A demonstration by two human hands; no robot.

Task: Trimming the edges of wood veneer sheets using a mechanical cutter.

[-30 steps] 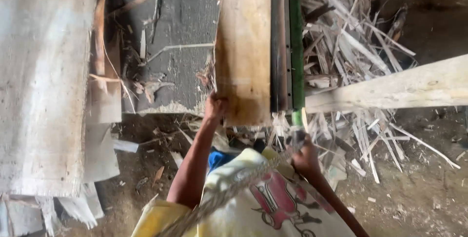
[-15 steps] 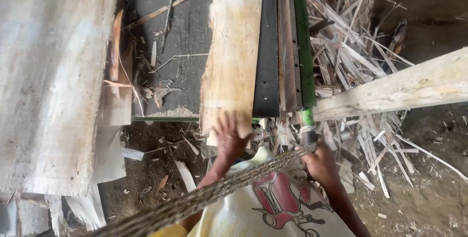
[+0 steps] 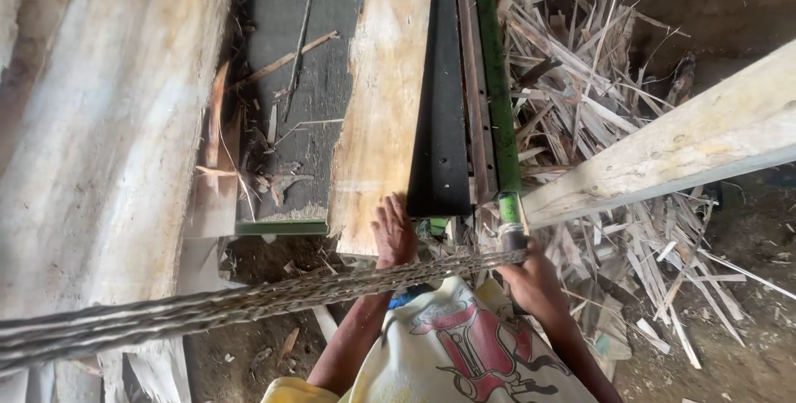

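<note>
A long pale wooden plank [image 3: 385,96] lies lengthwise on a dark machine table [image 3: 311,113]. My left hand [image 3: 393,231] rests flat on the plank's near end, fingers spread. Beside the plank runs a green rail [image 3: 495,80] with a black guide strip [image 3: 439,121]. My right hand [image 3: 531,280] is closed around the green and black handle [image 3: 511,219] at the rail's near end. A thick twisted rope [image 3: 249,303] stretches from the lower left across to that handle, passing over my left forearm.
A wide rough timber slab [image 3: 99,146] lies at the left. A pale wooden beam [image 3: 680,146] slants in from the right. Several splintered offcuts [image 3: 597,80] pile on the dirt floor at the right. Loose sticks and bark scraps lie on the table.
The plank sits further left and nearer in view. My left hand has shifted from gripping its end corner to lying flat on top. The rope has come into view across the front.
</note>
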